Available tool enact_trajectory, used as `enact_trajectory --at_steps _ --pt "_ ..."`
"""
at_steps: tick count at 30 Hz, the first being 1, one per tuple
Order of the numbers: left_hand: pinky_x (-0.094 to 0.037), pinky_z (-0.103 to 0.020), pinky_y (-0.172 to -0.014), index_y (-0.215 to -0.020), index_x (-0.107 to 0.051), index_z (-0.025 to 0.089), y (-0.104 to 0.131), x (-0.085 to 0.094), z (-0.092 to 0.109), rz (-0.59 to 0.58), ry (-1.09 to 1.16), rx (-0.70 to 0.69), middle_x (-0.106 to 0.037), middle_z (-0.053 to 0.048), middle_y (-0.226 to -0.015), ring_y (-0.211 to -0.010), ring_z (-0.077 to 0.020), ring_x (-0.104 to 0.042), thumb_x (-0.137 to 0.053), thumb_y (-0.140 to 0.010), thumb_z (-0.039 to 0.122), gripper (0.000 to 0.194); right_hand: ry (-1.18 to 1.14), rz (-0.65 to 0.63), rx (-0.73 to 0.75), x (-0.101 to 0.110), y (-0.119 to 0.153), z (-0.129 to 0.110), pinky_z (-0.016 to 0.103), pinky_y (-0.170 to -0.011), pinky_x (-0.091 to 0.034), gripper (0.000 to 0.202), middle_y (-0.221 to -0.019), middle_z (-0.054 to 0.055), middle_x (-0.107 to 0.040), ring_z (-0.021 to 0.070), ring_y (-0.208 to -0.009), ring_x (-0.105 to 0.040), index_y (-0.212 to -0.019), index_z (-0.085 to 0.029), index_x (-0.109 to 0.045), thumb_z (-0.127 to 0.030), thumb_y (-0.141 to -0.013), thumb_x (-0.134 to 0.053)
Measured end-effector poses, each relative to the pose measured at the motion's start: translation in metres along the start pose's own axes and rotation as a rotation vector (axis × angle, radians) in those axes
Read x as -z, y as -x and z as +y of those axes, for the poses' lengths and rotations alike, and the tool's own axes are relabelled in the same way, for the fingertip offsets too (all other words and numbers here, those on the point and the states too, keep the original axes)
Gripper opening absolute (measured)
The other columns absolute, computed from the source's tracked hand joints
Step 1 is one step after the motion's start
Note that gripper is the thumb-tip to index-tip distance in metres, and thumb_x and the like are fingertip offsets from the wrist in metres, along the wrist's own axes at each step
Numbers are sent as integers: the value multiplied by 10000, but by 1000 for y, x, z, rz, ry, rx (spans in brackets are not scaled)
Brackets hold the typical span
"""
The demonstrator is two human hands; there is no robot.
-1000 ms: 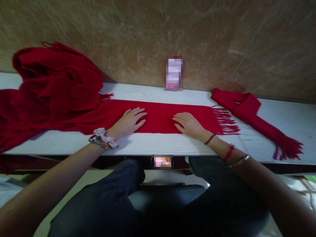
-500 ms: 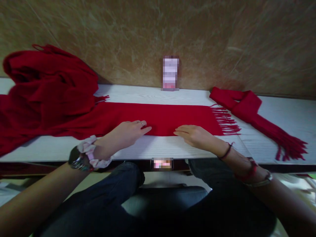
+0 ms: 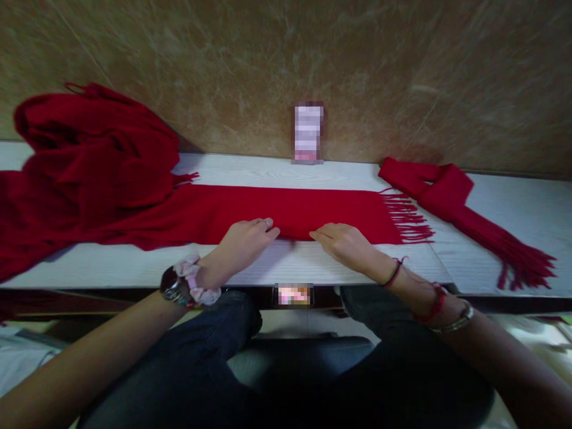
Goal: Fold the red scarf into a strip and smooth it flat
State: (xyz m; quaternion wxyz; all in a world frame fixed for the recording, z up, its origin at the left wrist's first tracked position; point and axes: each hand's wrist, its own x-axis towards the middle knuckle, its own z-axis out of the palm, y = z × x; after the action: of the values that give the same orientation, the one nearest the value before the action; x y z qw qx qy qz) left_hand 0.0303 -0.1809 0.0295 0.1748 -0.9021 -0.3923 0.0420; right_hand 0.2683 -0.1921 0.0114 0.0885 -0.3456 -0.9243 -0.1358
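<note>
A long red scarf (image 3: 313, 208) lies flat along the white table (image 3: 277, 265), its fringe (image 3: 406, 217) pointing right. My left hand (image 3: 248, 241) and my right hand (image 3: 344, 244) sit side by side at the scarf's near edge, fingertips pinching the hem. Between them the edge looks slightly raised off the table. The scarf's left end runs into a heap of red scarves (image 3: 89, 161).
A folded red scarf (image 3: 447, 190) with fringe lies at the right. A small blurred card (image 3: 307, 132) leans on the brown marble wall behind. A blurred small object (image 3: 292, 294) sits under the table's front edge. My knees in dark jeans are below.
Both hands slid from lying flat on the middle of the scarf back to its near edge, and their fingers closed on the hem.
</note>
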Motion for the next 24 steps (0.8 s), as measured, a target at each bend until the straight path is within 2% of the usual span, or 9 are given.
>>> enact_trajectory --at_steps 6,10,14,21,24 --pt "-488 -288 -617 -1022 -591 149 -1 9 5 -23 -8 -1 -618 -90 -913 -833 -203 -613 -403 -844 72 270 48 40 -35 1 10 11 275 -581 -352 207 -754 62 -640 157 -686 -538 -836 -127 -654 -133 -885 -454" --pt "-490 -295 -635 -1036 -582 148 -4 9 10 -23 -28 16 -617 -99 -949 -857 -210 -609 -422 -846 83 257 50 102 -24 -6 14 12 278 -584 -332 223 -732 57 -621 156 -676 -512 -800 -134 -648 -129 -887 -443" --pt "-488 -300 -658 -1017 -589 161 -8 7 13 7 -30 -25 -622 -89 -949 -856 -206 -611 -444 -852 101 228 36 139 -34 -10 14 13 272 -598 -340 230 -735 58 -617 155 -684 -509 -802 -133 -646 -131 -891 -433" --pt "-479 -286 -651 -1083 -565 187 -8 6 12 16 -45 -44 -614 -96 -1009 -876 -196 -607 -446 -864 109 262 -24 36 29 8 27 32 260 -613 -376 229 -788 71 -625 153 -716 -527 -861 -128 -649 -131 -889 -422" --pt "-472 -283 -667 -1107 -551 199 -8 7 12 16 -44 -51 -609 -97 -1024 -898 -194 -599 -457 -863 112 276 -18 49 30 10 37 38 259 -610 -381 259 -769 75 -619 151 -702 -525 -823 -124 -650 -146 -899 -403"
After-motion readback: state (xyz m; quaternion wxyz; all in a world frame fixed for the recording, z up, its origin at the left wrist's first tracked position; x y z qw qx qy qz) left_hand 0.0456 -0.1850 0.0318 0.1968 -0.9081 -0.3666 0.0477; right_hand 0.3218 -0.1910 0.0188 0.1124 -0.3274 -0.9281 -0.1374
